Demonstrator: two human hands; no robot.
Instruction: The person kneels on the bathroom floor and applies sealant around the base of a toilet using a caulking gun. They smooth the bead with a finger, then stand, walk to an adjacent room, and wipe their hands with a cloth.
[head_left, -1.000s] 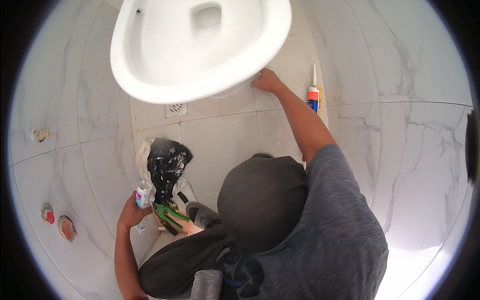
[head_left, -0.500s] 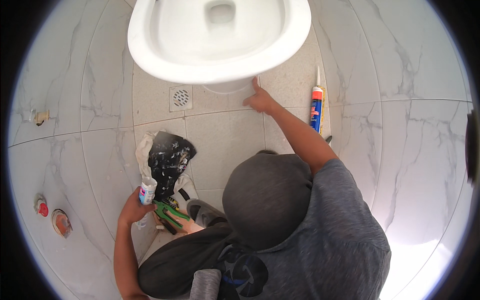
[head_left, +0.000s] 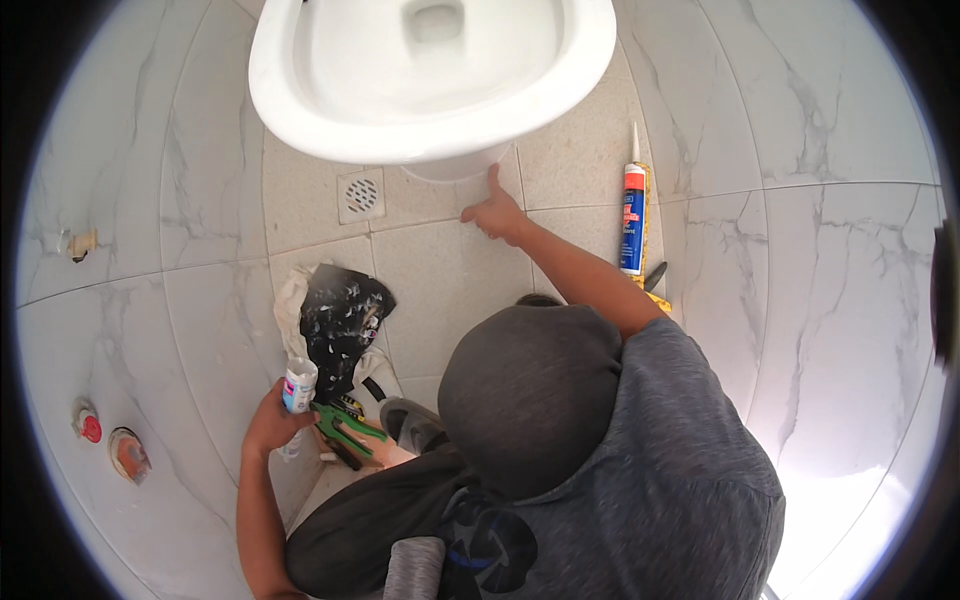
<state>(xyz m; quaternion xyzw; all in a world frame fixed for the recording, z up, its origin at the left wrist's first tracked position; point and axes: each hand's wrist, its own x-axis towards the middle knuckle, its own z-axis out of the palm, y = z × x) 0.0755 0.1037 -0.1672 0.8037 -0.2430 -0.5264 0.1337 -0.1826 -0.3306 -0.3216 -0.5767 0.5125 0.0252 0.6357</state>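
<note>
Head view looks straight down on a person crouched on a bathroom floor, and the work centres on the base of a white toilet (head_left: 430, 80) where it meets the tiles. The right hand (head_left: 497, 212) reaches forward with its index finger stretched out, the tip pressed to the joint at the foot of the bowl, the other fingers loosely curled and holding nothing. The left hand (head_left: 272, 425) is back beside the knee, closed around a small white tube (head_left: 298, 385) with a blue band, held upright.

Just in front of that hand lies a crumpled black bag (head_left: 340, 320) flecked with white, on top of a pale rag (head_left: 290, 300), and a green-handled tool (head_left: 345, 428) rests on the floor beside the person's shoe (head_left: 412, 422). A square floor drain (head_left: 361, 194) sits left of the toilet foot. To the right, well clear of the finger, a long sealant cartridge (head_left: 633, 215) with a white nozzle lies on the beige floor tile (head_left: 440, 270). Marble-look wall tiles (head_left: 830, 230) rise on both sides, and two capped pipe stubs (head_left: 105, 440) show low on the left wall.

Judging from the finger's position, the step in hand is smoothing the bead along the toilet's foot. To do it well, the fingertip should keep a light, even pressure and travel in one unbroken pass following the curve, lifting off cleanly at the end, with any excess wiped on the rag before the next pass.
</note>
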